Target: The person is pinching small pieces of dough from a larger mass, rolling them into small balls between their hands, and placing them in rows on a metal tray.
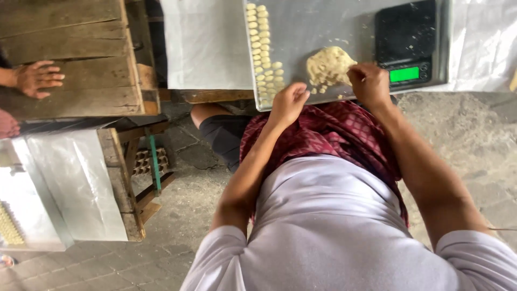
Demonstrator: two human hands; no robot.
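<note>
A black digital scale (410, 43) with a lit green display stood at the tray's right. A weathered wooden table (81, 59) occupied the upper left, and another person's hand (36, 78) lay flat on it. Below stood a second wooden bench (126, 188) covered with plastic sheeting (75, 183). An egg carton (145, 161) sat beneath it. The floor (177, 215) was rough grey paving.

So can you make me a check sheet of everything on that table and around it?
Surface: metal tray, grey and bare in the middle.
Job's things: dough lump; rows of small dough pieces.
Clutter: black scale with a lit green display.
Grippers: left hand at the tray edge, closed; right hand pinching the lump.
Cables: nothing seen.
Surroundings: wooden table with another person's hand; paved floor.
</note>
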